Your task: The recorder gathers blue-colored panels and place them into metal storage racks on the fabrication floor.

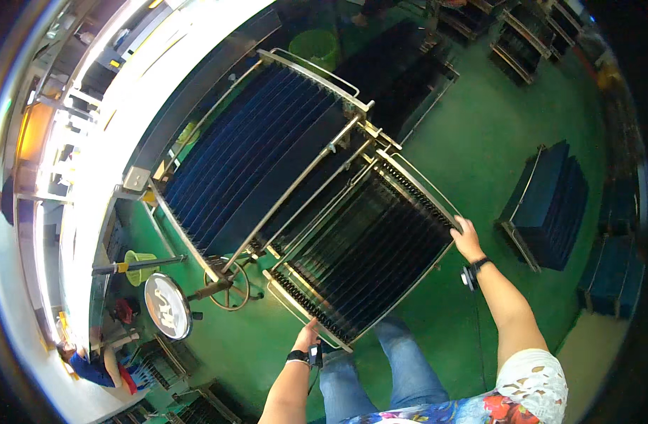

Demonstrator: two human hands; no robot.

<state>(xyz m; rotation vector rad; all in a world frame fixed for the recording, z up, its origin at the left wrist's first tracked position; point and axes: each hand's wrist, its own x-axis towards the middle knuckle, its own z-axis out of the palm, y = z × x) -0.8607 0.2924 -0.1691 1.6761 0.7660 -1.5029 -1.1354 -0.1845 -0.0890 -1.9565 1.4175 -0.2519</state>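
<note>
In front of my legs is a metal rack (pixel 306 302) with slotted side rails, filled with thin dark panels (pixel 370 258) standing in rows. My left hand (pixel 307 336) is closed on its near left corner; its fingers are partly hidden. At the right corner my right hand (pixel 468 241) wraps round the frame. Beyond it, and close against its far side, stands a second metal rack (pixel 310 164) full of dark blue panels (pixel 250 152). I cannot tell whether the rack I hold rests on a support.
A round stool (pixel 168 306) with a white printed seat is at the left, near a green basket (pixel 139 268). Blue panels (pixel 546 205) stand in a rack on the green floor (pixel 472 152) to the right. At the lower left sits another person (pixel 94 366) beside a brightly lit bench.
</note>
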